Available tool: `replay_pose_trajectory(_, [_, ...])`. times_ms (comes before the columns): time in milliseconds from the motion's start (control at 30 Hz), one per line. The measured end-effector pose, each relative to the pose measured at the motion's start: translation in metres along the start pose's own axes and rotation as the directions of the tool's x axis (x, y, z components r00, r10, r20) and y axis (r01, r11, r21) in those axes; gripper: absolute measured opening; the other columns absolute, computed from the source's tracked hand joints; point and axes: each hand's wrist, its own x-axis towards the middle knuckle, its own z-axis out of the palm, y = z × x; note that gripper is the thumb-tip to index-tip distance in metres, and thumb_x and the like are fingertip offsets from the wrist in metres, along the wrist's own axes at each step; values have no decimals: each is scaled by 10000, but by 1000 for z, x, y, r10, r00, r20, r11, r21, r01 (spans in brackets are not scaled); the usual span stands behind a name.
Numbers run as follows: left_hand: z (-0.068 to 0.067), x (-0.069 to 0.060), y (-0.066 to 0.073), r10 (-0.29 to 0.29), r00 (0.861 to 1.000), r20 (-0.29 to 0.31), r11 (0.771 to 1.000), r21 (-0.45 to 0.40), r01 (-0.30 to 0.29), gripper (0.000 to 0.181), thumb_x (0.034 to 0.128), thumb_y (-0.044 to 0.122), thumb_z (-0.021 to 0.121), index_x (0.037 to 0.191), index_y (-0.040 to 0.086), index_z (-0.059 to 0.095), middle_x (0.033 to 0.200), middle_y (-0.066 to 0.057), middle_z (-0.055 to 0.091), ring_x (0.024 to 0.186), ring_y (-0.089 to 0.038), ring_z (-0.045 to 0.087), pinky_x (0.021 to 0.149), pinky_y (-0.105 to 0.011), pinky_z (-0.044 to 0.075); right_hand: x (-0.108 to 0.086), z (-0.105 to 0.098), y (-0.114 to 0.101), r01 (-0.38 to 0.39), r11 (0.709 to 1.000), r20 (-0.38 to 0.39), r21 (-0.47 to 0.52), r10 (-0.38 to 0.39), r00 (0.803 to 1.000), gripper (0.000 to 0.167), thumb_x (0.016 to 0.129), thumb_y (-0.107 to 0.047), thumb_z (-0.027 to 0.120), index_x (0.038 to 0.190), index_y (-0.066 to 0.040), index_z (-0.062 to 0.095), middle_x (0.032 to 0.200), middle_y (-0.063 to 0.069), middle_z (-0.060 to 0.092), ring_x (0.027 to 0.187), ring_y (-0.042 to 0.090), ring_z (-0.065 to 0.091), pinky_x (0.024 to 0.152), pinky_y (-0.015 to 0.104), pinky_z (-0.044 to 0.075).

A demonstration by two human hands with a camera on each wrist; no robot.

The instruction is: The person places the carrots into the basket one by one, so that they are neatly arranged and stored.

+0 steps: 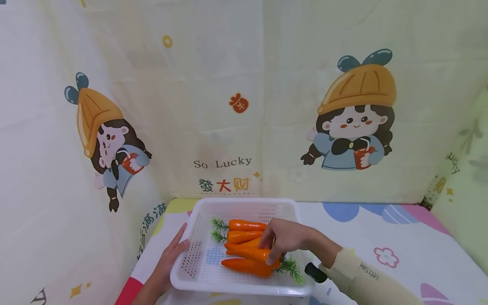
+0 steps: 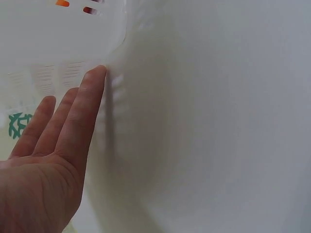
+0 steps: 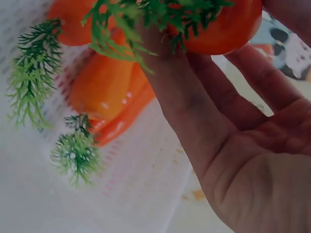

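Observation:
A white plastic basket (image 1: 244,288) with slotted walls holds several orange toy carrots with green leafy tops. At its left side my left hand (image 1: 167,264) touches the wall, and the left wrist view shows straight fingers (image 2: 80,114) against the basket (image 2: 53,34). Over the carrots, my right hand (image 1: 287,237) reaches down and grips one carrot (image 1: 253,253) near its leafy end. In the right wrist view that carrot (image 3: 228,29) sits between thumb and fingers, partly cut off by the frame. Below it lies another carrot (image 3: 104,90).
The basket stands on a table covered with a colourful printed cloth (image 1: 354,237). Behind and at the sides hang pale curtains (image 1: 282,84) with cartoon figures. A dark band with a small black device (image 1: 315,272) is at the right wrist.

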Motion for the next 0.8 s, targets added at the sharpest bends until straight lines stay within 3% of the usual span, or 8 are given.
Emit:
replay_pose_trajectory(200, [0, 0, 1, 1, 1000, 4, 1000, -3, -1, 695, 1014, 479, 591, 1610, 534, 240, 1705, -42, 361, 1356, -333, 605, 1001, -513, 599, 12, 10, -4, -46, 998, 75, -43, 49, 996, 206, 757, -8, 870, 910, -128, 799, 804, 13, 695, 691, 143, 604, 548, 272, 568])
replay_pose_trajectory(433, [-2, -2, 1, -14, 1000, 0, 1000, 12, 14, 708, 1006, 497, 593, 1613, 533, 230, 1703, -46, 364, 1339, -325, 620, 986, -502, 607, 23, 20, -1, -85, 994, 138, -72, 94, 986, 172, 775, -22, 866, 909, -112, 805, 886, -7, 699, 738, 142, 625, 607, 298, 605])
replay_pose_trajectory(567, [-4, -5, 2, -8, 1000, -10, 1000, 14, 8, 710, 1011, 483, 590, 1621, 514, 230, 1701, -44, 368, 1343, -327, 616, 988, -496, 608, 29, 25, 0, -108, 987, 145, -117, 125, 981, 160, 793, -47, 872, 917, -121, 804, 828, -8, 705, 694, 145, 630, 610, 338, 621])
replay_pose_trajectory(800, [-3, -1, 1, 33, 999, 33, 999, 19, -34, 708, 1049, 430, 547, 1655, 441, 181, 1721, -64, 322, 1377, -306, 575, 1023, -439, 588, 36, 28, 4, -143, 978, 124, -149, 162, 979, 135, 794, -45, 875, 903, -104, 821, 830, -19, 706, 658, 143, 636, 627, 382, 641])
